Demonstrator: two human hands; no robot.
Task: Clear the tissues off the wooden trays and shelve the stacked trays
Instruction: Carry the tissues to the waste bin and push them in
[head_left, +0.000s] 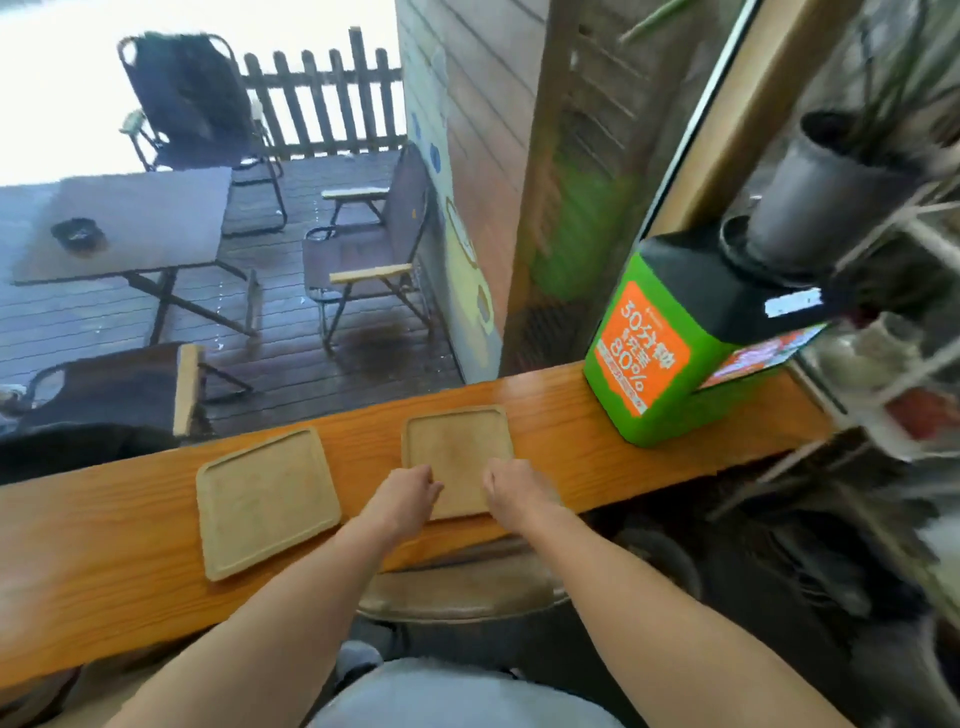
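From the head view, both hands down on the near edge of the right tray (457, 452), left hand (410, 491) and right hand (514, 491) each curled at a near corner, grip itself hard to tell, with the left tray (265, 499) bare beside it, nearer the left hand, no tissues visible.

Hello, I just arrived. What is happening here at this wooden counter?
A person stands at the wooden counter with two wooden trays on it, side by side and not yet stacked. No tissues show on either tray. Both hands are at the near edge of the right tray: the left hand at its left corner, the right hand at its right corner, seemingly about to pick it up. The left tray lies untouched. A green box stands further right on the counter.
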